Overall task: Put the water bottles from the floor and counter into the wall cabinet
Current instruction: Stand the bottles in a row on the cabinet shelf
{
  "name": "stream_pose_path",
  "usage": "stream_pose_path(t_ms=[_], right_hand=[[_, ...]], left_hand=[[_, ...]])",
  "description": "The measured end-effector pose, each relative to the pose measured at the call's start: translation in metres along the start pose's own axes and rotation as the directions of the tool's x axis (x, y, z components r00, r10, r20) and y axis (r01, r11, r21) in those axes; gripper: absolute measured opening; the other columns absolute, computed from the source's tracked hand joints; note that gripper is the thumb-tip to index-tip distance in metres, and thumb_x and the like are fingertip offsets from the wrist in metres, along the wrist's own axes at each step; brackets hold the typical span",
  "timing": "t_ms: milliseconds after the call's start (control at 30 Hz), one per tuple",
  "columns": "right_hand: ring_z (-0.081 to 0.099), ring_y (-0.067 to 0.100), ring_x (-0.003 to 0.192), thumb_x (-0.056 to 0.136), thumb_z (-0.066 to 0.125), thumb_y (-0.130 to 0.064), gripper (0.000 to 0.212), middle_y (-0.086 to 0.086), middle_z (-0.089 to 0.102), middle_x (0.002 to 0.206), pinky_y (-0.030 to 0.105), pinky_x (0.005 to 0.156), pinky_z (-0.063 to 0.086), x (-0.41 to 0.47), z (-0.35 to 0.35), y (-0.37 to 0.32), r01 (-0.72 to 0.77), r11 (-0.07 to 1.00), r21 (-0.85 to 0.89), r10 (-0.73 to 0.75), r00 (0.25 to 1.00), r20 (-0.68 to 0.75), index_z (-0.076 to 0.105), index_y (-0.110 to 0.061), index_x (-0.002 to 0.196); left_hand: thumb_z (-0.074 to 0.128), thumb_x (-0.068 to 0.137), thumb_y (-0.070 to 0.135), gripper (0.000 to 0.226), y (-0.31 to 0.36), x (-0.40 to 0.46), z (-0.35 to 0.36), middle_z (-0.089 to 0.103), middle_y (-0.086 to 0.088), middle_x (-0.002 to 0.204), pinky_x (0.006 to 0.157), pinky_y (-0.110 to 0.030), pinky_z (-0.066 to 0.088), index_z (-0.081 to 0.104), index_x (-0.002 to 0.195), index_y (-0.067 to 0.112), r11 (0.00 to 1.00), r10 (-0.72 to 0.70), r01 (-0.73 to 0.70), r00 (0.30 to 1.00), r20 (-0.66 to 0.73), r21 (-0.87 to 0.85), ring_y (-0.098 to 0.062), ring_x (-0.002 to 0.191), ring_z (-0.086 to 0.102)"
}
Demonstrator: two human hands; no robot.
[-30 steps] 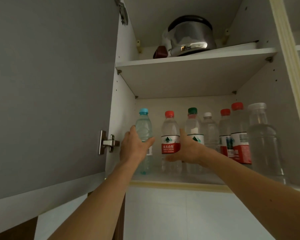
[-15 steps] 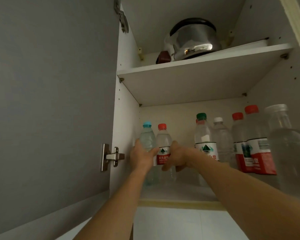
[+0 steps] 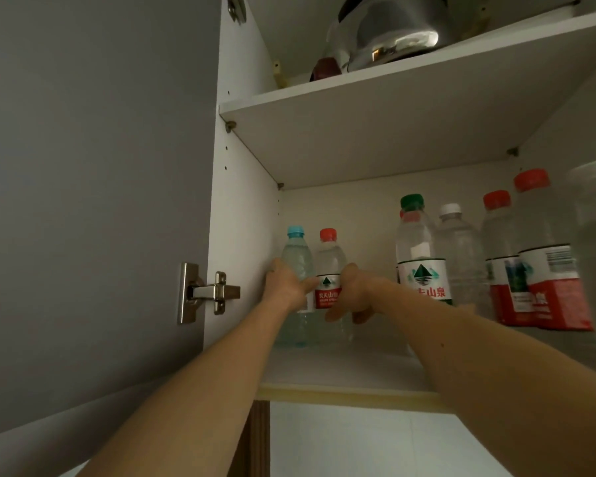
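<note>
From my view my left hand (image 3: 284, 284) wraps the upright blue-capped bottle (image 3: 296, 266) at 12 o'clock, my right hand (image 3: 353, 294) clasps the red-capped bottle (image 3: 329, 270) just at its 3 o'clock, both standing deep on the cabinet shelf (image 3: 341, 373) by the left wall.

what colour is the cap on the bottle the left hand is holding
Light blue cap, seen in the head view.

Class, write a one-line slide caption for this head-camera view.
Both hands set two water bottles at the cabinet shelf's back left.
</note>
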State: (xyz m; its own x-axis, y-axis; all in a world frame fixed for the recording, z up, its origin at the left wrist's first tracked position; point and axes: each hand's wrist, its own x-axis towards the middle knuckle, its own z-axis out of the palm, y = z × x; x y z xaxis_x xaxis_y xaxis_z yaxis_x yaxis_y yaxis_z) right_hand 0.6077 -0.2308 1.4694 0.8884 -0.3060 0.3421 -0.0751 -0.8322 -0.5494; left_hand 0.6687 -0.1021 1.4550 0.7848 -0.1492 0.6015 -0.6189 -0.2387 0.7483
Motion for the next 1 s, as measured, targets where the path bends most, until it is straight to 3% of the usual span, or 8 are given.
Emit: stream_pose_path(t_ms=[67,133,233,300,367,533,800,1000], right_hand=[[0.060,0.023,0.082,0.078,0.086,-0.016,0.088,0.017,0.053,0.127,0.039,0.079,0.062,0.002,-0.001,0.000,-0.002,1.000,0.003,0.002,1.000,0.004,0.026,-0.010,0.142],[0.062,0.025,0.083,0.079,0.086,-0.015,0.093,0.018,0.052,0.127,0.041,0.082,0.062,0.003,-0.002,0.001,-0.004,1.000,-0.012,0.004,1.000,0.014,0.022,-0.009,0.145],[0.062,0.025,0.081,0.080,0.085,-0.015,0.098,0.021,0.052,0.128,0.043,0.086,0.061,-0.001,-0.005,-0.001,-0.010,0.999,-0.042,0.010,1.000,0.021,0.016,-0.007,0.149],[0.066,0.029,0.092,0.080,0.084,-0.014,0.103,0.024,0.051,0.131,0.046,0.090,0.060,-0.004,-0.006,-0.002,-0.017,0.999,-0.051,0.018,1.000,0.014,0.010,-0.004,0.152],[0.067,0.034,0.105,0.081,0.084,-0.014,0.110,0.026,0.050,0.134,0.048,0.092,0.058,-0.008,-0.007,-0.004,-0.017,0.998,-0.066,0.018,1.000,0.003,0.003,-0.003,0.155],[0.065,0.037,0.114,0.083,0.082,-0.013,0.113,0.028,0.049,0.139,0.048,0.097,0.055,-0.012,-0.008,-0.005,-0.020,0.996,-0.084,0.021,1.000,0.005,-0.004,-0.003,0.157],[0.066,0.037,0.112,0.084,0.082,-0.013,0.113,0.029,0.050,0.138,0.047,0.098,0.055,-0.008,-0.011,-0.002,-0.019,0.996,-0.093,0.020,1.000,0.005,-0.004,-0.002,0.157],[0.068,0.035,0.108,0.082,0.083,-0.015,0.111,0.028,0.052,0.134,0.048,0.094,0.057,-0.006,-0.010,0.001,-0.017,0.997,-0.081,0.017,1.000,0.002,0.001,-0.003,0.155]], left_hand=[[0.084,0.081,0.019,0.076,0.000,0.004,-0.001,0.055,-0.017,0.136,0.100,-0.045,0.053,0.038,0.140,0.005,0.999,0.022,-0.023,1.000,0.017,0.042,-0.032,0.121,0.059],[0.091,0.071,0.017,0.111,-0.001,0.006,-0.002,0.036,-0.019,0.151,0.108,-0.051,0.047,0.017,0.153,0.012,0.994,0.077,-0.078,0.997,0.015,0.074,-0.035,0.132,0.049],[0.095,0.064,0.021,0.147,-0.001,0.005,-0.004,0.001,-0.011,0.163,0.114,-0.055,0.038,-0.021,0.151,0.049,0.959,0.199,-0.211,0.977,0.079,0.189,-0.038,0.146,0.026],[0.097,0.060,0.025,0.153,-0.005,0.007,-0.004,-0.018,-0.003,0.164,0.117,-0.060,0.031,-0.027,0.143,0.060,0.849,0.280,-0.319,0.948,0.154,0.421,-0.039,0.152,0.010],[0.099,0.054,0.034,0.159,-0.010,0.011,-0.004,-0.028,-0.003,0.163,0.119,-0.059,0.021,-0.029,0.148,0.051,0.642,0.289,-0.359,0.932,0.220,0.677,-0.039,0.154,-0.003],[0.099,0.052,0.040,0.153,-0.009,0.024,-0.006,-0.014,-0.020,0.164,0.119,-0.057,0.023,-0.011,0.158,0.033,0.440,0.208,-0.331,0.942,0.263,0.835,-0.045,0.152,0.004],[0.085,0.057,0.070,0.148,-0.008,0.032,-0.002,0.021,-0.030,0.156,0.122,-0.051,0.017,-0.003,0.159,0.009,-0.057,0.248,-0.301,0.919,0.306,0.952,-0.045,0.145,0.022],[0.084,0.061,0.068,0.145,-0.007,0.025,0.001,0.021,-0.029,0.158,0.123,-0.051,0.012,-0.005,0.159,0.008,-0.147,0.244,-0.232,0.934,0.262,0.962,-0.043,0.146,0.021]])
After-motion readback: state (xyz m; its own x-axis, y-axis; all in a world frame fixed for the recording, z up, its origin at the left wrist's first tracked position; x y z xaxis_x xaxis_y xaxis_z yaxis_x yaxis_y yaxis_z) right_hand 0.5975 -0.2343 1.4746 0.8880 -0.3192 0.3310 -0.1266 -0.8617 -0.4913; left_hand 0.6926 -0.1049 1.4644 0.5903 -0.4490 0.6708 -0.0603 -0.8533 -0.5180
